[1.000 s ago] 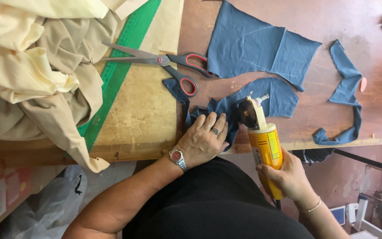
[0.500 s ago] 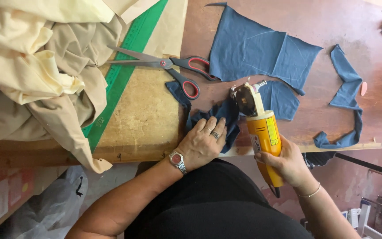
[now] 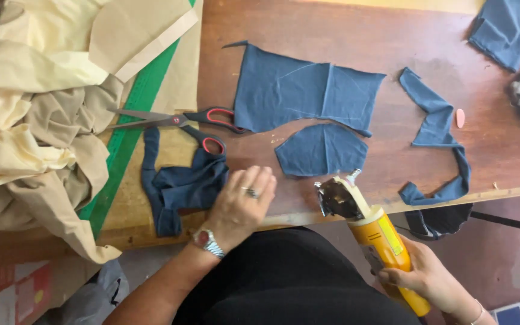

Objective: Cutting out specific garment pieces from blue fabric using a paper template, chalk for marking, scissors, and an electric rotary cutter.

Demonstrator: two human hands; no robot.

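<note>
Navy cloth is what matters: your left hand lies flat on the bench, fingers together and straight, clamping nothing, their tips near the small cut piece, which lies just beyond and to the right of them. A crumpled navy scrap touches that hand's thumb side, under the red-handled scissors. Your right hand is wrapped tight around the yellow rotary cutter, off the bench edge; its long axis runs up-left, blade head aimed at the small cut piece. Your left hand is the nearer one to that piece
</note>
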